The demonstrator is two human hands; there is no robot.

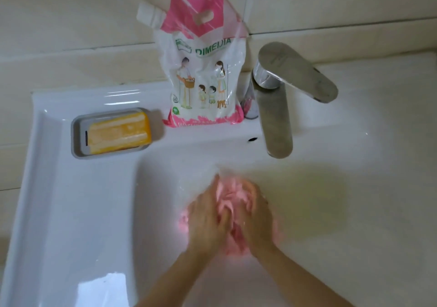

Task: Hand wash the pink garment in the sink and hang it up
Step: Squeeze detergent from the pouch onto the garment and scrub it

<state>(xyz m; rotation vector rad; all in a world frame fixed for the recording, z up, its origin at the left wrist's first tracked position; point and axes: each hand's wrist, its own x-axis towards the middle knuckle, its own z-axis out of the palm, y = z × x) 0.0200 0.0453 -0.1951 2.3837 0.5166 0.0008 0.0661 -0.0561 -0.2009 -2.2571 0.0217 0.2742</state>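
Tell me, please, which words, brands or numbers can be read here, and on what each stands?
"DIMEIJIA": green letters on the detergent pouch.
"WAS...": pouch's bottom edge, rest hidden.
Green logo and seals on the pouch: too small.
Marking on the faucet handle: too blurred.

You can read one brand name, "DIMEIJIA", in green capitals across the upper front of the detergent refill pouch [203, 75] standing on the back ledge of the sink [94, 96]. Along its pink bottom band you can make out pale letters beginning "WASH", cut off below. The small green emblems are too blurred to read.
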